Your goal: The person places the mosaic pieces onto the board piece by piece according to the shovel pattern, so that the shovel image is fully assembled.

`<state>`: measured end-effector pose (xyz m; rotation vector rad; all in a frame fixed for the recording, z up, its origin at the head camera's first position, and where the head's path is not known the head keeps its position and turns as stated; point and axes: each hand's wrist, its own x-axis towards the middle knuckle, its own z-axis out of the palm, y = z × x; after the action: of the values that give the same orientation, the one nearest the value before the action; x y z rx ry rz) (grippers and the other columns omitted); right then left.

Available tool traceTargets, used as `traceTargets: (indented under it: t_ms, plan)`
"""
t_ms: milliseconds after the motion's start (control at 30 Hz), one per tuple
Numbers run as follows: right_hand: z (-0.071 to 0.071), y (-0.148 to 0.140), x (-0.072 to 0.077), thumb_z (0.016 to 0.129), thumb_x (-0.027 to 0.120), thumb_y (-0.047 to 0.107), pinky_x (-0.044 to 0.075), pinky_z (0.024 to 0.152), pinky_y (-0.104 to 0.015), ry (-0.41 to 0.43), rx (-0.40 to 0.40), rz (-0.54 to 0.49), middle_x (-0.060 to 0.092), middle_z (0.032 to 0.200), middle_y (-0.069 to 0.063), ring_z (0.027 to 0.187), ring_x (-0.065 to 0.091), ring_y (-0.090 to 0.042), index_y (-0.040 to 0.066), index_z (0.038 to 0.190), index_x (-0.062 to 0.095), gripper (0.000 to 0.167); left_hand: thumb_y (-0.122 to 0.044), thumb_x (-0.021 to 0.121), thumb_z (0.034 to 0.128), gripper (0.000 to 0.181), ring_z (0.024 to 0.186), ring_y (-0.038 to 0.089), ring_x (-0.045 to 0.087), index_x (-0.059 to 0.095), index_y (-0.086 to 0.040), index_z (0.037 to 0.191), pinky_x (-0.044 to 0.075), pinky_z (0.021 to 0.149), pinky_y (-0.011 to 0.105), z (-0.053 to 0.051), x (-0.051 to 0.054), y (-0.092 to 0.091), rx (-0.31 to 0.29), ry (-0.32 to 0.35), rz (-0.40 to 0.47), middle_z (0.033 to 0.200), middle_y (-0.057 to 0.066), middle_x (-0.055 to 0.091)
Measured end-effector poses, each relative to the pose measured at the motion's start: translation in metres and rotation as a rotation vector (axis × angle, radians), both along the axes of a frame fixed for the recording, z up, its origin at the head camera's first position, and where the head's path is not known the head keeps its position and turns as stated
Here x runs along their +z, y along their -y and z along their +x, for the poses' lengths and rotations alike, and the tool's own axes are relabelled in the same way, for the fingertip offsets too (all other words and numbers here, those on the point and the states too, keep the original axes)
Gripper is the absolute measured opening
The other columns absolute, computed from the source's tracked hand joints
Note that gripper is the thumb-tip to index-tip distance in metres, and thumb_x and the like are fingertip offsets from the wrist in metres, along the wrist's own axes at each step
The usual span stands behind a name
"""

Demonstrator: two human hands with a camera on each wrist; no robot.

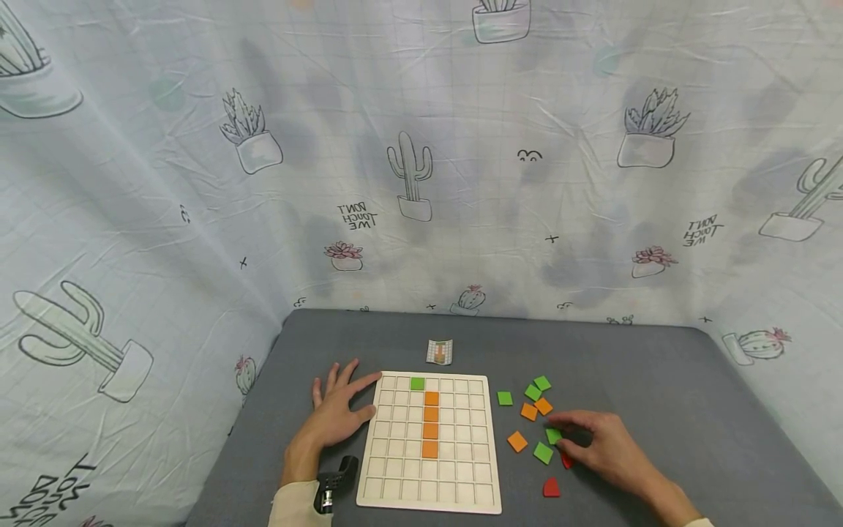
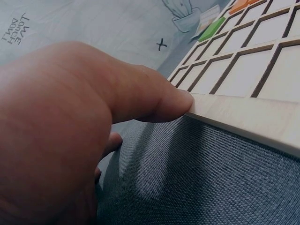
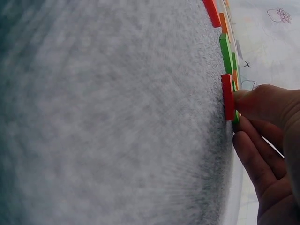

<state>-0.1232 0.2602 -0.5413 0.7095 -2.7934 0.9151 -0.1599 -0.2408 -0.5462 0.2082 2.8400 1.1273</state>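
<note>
A wooden grid board (image 1: 367, 468) lies on the table, with a green tile (image 1: 418, 383) in its back row and a column of several orange tiles (image 1: 431, 430) in its middle. My left hand (image 1: 336, 413) rests at the board's left side, fingers spread. Its thumb touches the board's edge, also in the left wrist view. To the right of the board, my right hand (image 1: 609, 446) has thumb and index finger curled round a green square tile (image 1: 553, 436). A red piece (image 3: 228, 97) stands close by the thumb in the right wrist view.
Loose green tiles (image 1: 543, 453), orange tiles (image 1: 516, 441) and a red piece (image 1: 551, 487) with a curved edge lie between board and right hand. Behind the board is a small pattern card (image 1: 439, 352). A cactus-print cloth (image 1: 461, 183) hangs round the grey table (image 1: 593, 351).
</note>
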Motion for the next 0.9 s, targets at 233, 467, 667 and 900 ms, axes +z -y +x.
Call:
traceTargets:
  t_ms: [233, 467, 667, 900]
  plan:
    - [0.0022, 0.0001, -0.0012, 0.082, 0.094, 0.008, 0.064, 0.084, -0.028, -0.048, 0.01, -0.004, 0.082, 0.115, 0.012, 0.105, 0.075, 0.0, 0.025, 0.12, 0.083, 0.043, -0.016, 0.078, 0.0973, 0.061, 0.168, 0.054, 0.002, 0.064, -0.025, 0.156, -0.013, 0.126, 0.078, -0.0001, 0.0, -0.0005, 0.0, -0.001, -0.002, 0.18, 0.022, 0.026]
    - [0.0034, -0.0003, -0.0036, 0.083, 0.093, 0.006, 0.064, 0.083, -0.027, -0.05, 0.013, -0.054, 0.082, 0.116, 0.012, 0.105, 0.075, 0.0, 0.026, 0.121, 0.083, 0.044, -0.016, 0.078, 0.0977, 0.061, 0.168, 0.054, 0.001, 0.064, -0.025, 0.156, -0.014, 0.126, 0.078, 0.0007, 0.0009, -0.0008, 0.002, 0.003, 0.0, 0.181, 0.022, 0.025]
    - [0.0036, -0.0006, -0.0052, 0.082, 0.094, 0.003, 0.062, 0.082, -0.019, -0.088, 0.01, -0.093, 0.083, 0.112, 0.011, 0.102, 0.076, 0.0, 0.021, 0.119, 0.083, 0.042, -0.016, 0.078, 0.0975, 0.061, 0.168, 0.054, 0.001, 0.064, -0.025, 0.156, -0.014, 0.126, 0.077, 0.0014, 0.0013, -0.0008, 0.004, 0.003, 0.002, 0.181, 0.021, 0.026]
    - [0.0028, 0.0018, 0.0018, 0.077, 0.095, -0.003, 0.059, 0.083, -0.011, -0.13, 0.016, -0.135, 0.084, 0.108, 0.006, 0.1, 0.075, 0.003, 0.015, 0.115, 0.083, 0.044, -0.015, 0.078, 0.097, 0.061, 0.168, 0.055, 0.002, 0.064, -0.025, 0.156, -0.014, 0.126, 0.077, 0.0019, 0.0027, -0.0012, 0.006, 0.001, 0.006, 0.18, 0.022, 0.026]
